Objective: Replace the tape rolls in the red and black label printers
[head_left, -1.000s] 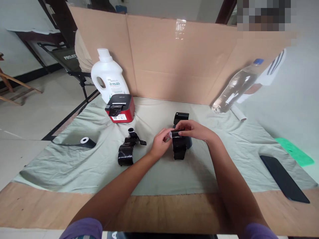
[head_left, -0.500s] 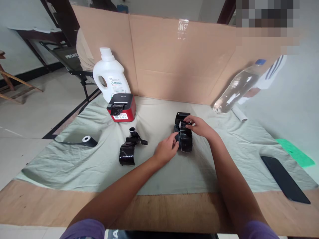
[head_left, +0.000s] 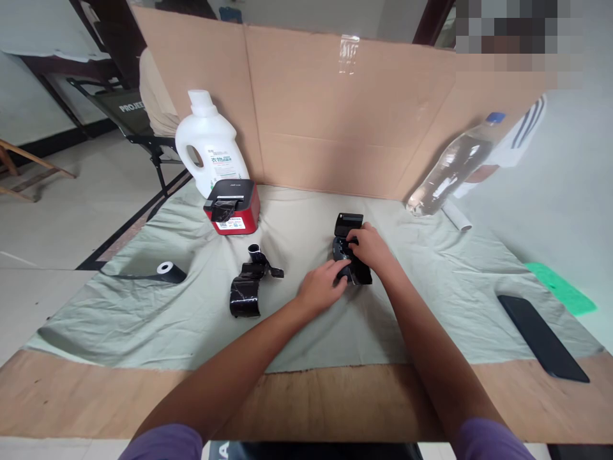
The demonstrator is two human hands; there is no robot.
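Black open-lidded device lies beneath left hand and right hand, either grip's closure impossible to tell.

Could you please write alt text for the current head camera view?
A person's left hand touches a small dark device with its lid raised, while the right hand reaches over its open top. To the left are a black strip, black roll, red box and white jug; a phone lies at right.

There are two free-lying black rolls, one red-and-black boxy device, one dark open-lidded device, one white plastic jug, one clear plastic bottle, one flat black phone and one white cylinder.
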